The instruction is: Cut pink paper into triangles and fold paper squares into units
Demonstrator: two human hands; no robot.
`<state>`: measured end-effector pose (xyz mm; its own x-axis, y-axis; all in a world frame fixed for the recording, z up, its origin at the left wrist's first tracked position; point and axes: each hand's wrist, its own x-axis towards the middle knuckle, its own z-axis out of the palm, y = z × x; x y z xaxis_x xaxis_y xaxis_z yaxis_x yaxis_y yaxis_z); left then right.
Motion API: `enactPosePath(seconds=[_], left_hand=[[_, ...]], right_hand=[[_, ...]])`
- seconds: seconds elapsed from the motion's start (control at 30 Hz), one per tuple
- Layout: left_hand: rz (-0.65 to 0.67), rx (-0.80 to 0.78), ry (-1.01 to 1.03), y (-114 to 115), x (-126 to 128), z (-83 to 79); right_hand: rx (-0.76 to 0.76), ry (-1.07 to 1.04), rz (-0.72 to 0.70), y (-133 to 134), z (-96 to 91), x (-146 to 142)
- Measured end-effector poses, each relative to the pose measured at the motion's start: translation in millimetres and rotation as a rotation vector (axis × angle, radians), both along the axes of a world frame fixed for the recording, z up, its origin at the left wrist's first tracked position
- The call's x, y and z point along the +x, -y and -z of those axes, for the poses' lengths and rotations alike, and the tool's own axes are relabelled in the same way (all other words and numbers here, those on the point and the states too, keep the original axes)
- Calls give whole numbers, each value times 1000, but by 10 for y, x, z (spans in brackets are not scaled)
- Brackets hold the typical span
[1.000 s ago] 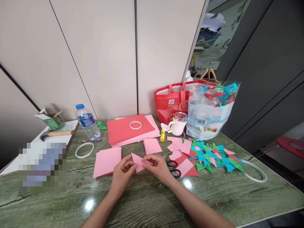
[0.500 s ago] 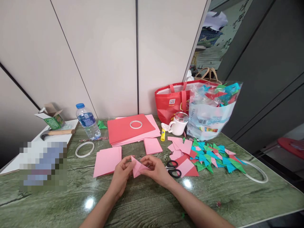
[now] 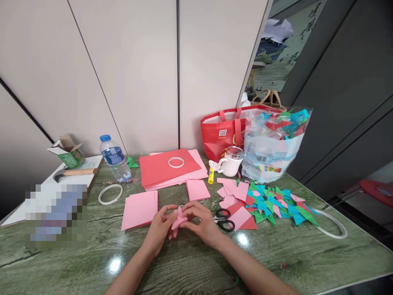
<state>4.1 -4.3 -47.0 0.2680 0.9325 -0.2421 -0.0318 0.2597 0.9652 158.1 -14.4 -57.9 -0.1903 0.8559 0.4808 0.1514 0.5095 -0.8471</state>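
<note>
While the left hand and right hand pinched a seemingly part-folded pink paper, folded pieces already lay heaped right; pink squares sat unfolded left!

The pink paper has a new shape: a second ago it is a flattish folded piece, half a second ago a broad triangle with its face spread open, and now it is small and bunched, one tip pointing far and another near and left. The left hand now shows fingertips below the near edge, and the right hand covers more of its right side.
</note>
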Motion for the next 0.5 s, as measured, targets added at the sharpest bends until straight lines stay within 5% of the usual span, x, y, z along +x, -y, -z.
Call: enactPosePath(seconds=[0.27,0.5], left_hand=[[-80,502,-146,13,-39,-76],[-115,572,-160,42,-40,-70]], right_hand=[[47,27,197,8,-62,30],[-160,-110,97,35,-100,-15]])
